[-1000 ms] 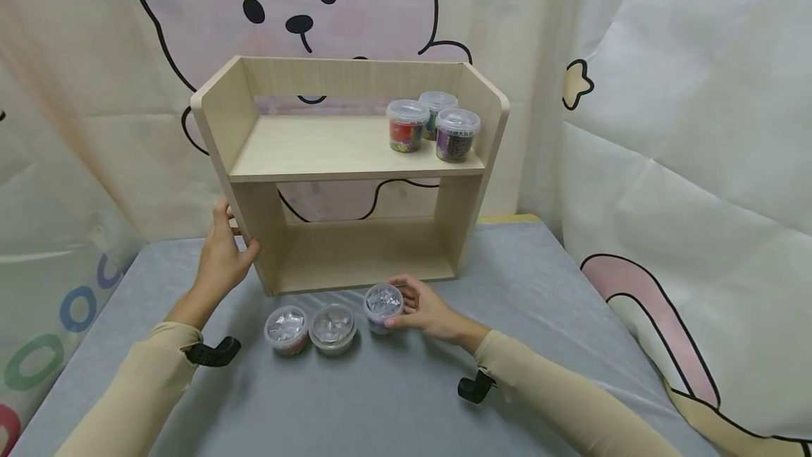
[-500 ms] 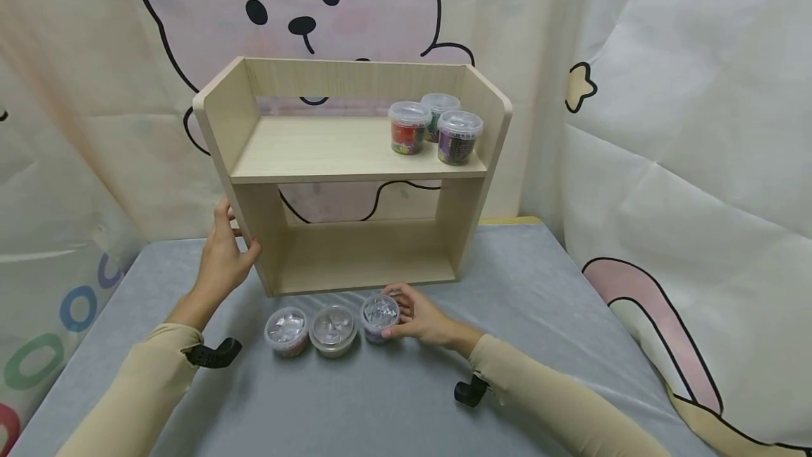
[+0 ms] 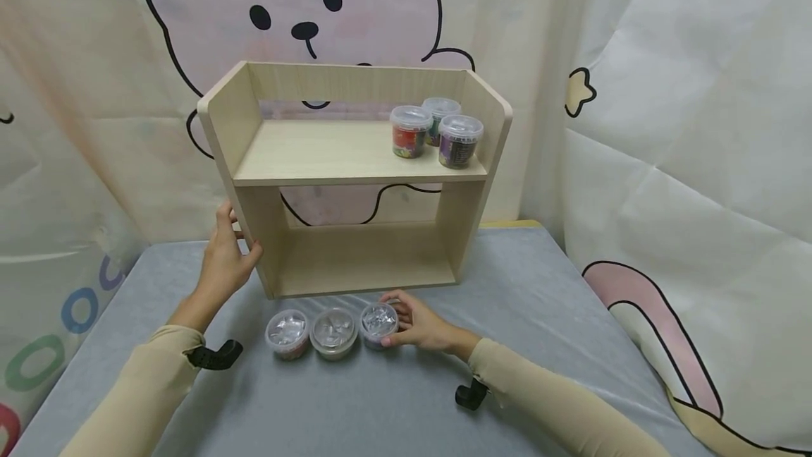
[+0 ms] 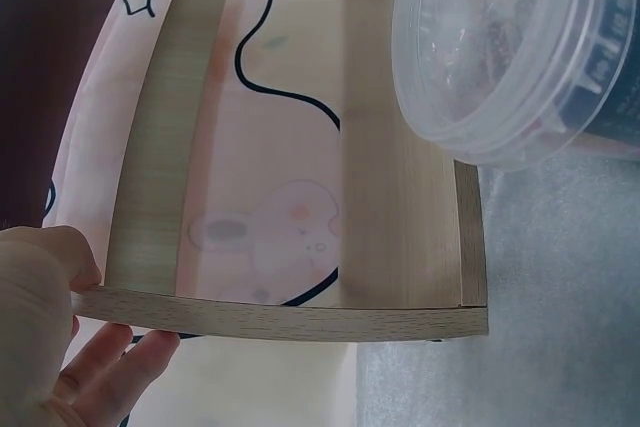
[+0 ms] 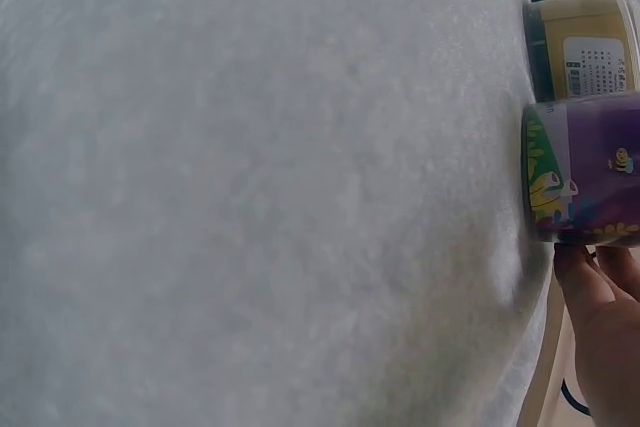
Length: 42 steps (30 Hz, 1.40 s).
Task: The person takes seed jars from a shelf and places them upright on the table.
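Note:
My left hand (image 3: pixel 222 266) grips the left side panel of a pale wooden two-tier shelf (image 3: pixel 304 150); in the left wrist view, thumb and fingers lie on either side of its edge (image 4: pixel 300 322). With thumb and fingers, my right hand (image 3: pixel 421 328) holds a clear-lidded tub (image 3: pixel 378 321) in front of the shelf. Its purple printed label (image 5: pixel 600 167) shows in the right wrist view. To its left, close together, stand a tub with a beige label (image 3: pixel 333 333) and a tub with a reddish side (image 3: pixel 287 334).
On the upper tier's right end sit a red tub (image 3: pixel 409 132), a purple tub (image 3: pixel 459 141) and a green one (image 3: pixel 440 115) behind them. A blue-grey cloth (image 3: pixel 355 415) covers the table. Printed curtains (image 3: pixel 533 34) hang behind and beside it.
My right hand has brought the purple tub a little left and towards me, up beside the beige tub. The left hand keeps its place on the shelf.

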Each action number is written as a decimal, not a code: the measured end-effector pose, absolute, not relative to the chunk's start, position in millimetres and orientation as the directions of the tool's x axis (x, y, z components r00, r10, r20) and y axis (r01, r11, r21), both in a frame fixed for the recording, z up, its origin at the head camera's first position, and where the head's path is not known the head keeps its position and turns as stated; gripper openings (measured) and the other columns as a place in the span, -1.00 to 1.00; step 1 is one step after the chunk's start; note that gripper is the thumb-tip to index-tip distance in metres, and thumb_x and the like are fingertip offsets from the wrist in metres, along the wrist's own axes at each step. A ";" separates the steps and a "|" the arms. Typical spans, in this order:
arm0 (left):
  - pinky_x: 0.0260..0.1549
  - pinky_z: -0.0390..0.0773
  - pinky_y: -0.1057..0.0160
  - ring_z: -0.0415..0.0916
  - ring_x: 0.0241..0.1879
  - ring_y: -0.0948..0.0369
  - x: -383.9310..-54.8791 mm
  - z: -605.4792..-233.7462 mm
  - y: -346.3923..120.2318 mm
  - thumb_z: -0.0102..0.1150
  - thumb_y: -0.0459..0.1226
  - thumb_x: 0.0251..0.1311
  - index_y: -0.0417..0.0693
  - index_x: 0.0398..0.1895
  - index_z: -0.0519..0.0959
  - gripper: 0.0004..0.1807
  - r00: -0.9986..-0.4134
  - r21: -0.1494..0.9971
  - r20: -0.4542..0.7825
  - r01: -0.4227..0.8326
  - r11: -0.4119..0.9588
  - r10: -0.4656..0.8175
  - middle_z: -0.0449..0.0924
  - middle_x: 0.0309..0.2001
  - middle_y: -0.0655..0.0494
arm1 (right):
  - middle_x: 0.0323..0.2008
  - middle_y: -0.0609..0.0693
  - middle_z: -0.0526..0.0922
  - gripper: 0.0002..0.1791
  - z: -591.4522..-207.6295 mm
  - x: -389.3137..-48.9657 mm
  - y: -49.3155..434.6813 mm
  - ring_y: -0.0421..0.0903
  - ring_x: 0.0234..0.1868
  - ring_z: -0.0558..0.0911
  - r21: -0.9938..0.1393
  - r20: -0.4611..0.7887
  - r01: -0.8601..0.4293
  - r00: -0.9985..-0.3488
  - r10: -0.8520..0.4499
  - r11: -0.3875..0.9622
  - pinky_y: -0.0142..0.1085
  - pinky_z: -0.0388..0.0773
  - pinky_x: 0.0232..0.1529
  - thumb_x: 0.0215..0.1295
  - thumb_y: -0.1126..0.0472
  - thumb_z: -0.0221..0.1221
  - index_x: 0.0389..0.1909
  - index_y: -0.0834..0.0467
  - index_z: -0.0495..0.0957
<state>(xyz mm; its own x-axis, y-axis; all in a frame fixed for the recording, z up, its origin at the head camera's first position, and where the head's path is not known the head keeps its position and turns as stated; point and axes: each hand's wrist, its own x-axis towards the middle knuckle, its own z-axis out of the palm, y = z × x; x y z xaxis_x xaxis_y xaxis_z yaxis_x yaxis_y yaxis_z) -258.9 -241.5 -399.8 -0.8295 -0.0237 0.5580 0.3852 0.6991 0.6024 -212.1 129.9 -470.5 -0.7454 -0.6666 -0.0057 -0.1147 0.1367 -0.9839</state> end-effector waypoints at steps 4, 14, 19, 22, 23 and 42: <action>-0.22 0.58 -0.35 0.60 -0.05 -0.39 -258.0 -400.6 -242.0 0.19 -0.52 0.15 0.08 0.53 -0.06 -0.05 -0.832 0.607 0.554 0.385 0.695 -0.023 0.38 0.23 -0.42 | 0.32 0.40 0.45 -0.19 -472.0 -213.0 129.5 0.14 0.33 0.52 -0.980 -0.020 -0.115 -0.748 -0.664 0.160 -0.31 0.52 0.32 0.16 0.48 0.35 0.40 0.36 0.17; -0.20 0.55 -0.35 0.59 -0.03 -0.38 -255.1 -401.5 -243.1 0.17 -0.49 0.16 0.06 0.52 -0.07 -0.08 -0.844 0.605 0.535 0.357 0.712 -0.031 0.38 0.22 -0.41 | 0.36 0.40 0.40 -0.34 -456.9 -213.7 134.2 0.25 0.42 0.42 -0.949 0.009 -0.214 -0.755 -0.655 0.233 -0.01 0.38 0.46 0.38 0.30 0.24 0.41 0.41 0.22; -0.20 0.55 -0.36 0.58 -0.03 -0.38 -254.3 -402.7 -241.9 0.18 -0.49 0.16 0.07 0.52 -0.07 -0.07 -0.845 0.606 0.533 0.355 0.712 -0.032 0.38 0.22 -0.41 | 0.32 0.47 0.40 -0.39 -442.8 -213.1 136.9 0.39 0.40 0.39 -0.949 0.043 -0.236 -0.757 -0.652 0.210 0.14 0.32 0.46 0.40 0.33 0.20 0.38 0.44 0.24; -0.21 0.55 -0.36 0.58 -0.03 -0.38 -254.2 -403.5 -241.6 0.18 -0.50 0.16 0.07 0.52 -0.07 -0.07 -0.842 0.603 0.538 0.358 0.713 -0.033 0.38 0.22 -0.41 | 0.31 0.46 0.42 -0.39 -432.0 -213.0 137.5 0.43 0.39 0.38 -0.947 0.070 -0.255 -0.758 -0.648 0.197 0.17 0.31 0.45 0.39 0.31 0.21 0.37 0.42 0.26; -0.21 0.55 -0.36 0.58 -0.04 -0.38 -254.3 -403.7 -241.5 0.18 -0.50 0.16 0.08 0.52 -0.07 -0.07 -0.841 0.601 0.540 0.359 0.714 -0.032 0.38 0.21 -0.41 | 0.31 0.45 0.42 -0.39 -427.9 -212.8 137.7 0.42 0.38 0.39 -0.945 0.078 -0.264 -0.759 -0.646 0.195 0.17 0.31 0.45 0.39 0.30 0.21 0.37 0.41 0.27; -0.24 0.55 -0.37 0.58 -0.03 -0.39 -257.8 -400.9 -239.7 0.18 -0.50 0.16 0.07 0.53 -0.08 -0.06 -0.835 0.590 0.550 0.366 0.720 -0.025 0.37 0.20 -0.42 | 0.43 0.27 0.38 -0.38 -341.3 -214.7 145.3 0.18 0.49 0.36 -0.906 0.162 -0.364 -0.768 -0.619 0.215 0.11 0.28 0.49 0.42 0.25 0.19 0.44 0.27 0.27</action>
<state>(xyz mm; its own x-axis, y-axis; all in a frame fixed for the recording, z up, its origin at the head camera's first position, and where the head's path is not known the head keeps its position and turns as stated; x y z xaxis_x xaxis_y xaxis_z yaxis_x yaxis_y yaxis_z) -257.8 -239.7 -400.9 -0.8350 -0.0251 0.5496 0.3664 0.7198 0.5896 -214.7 145.3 -341.3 -0.7681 -0.6195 0.1619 -0.3641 0.2146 -0.9063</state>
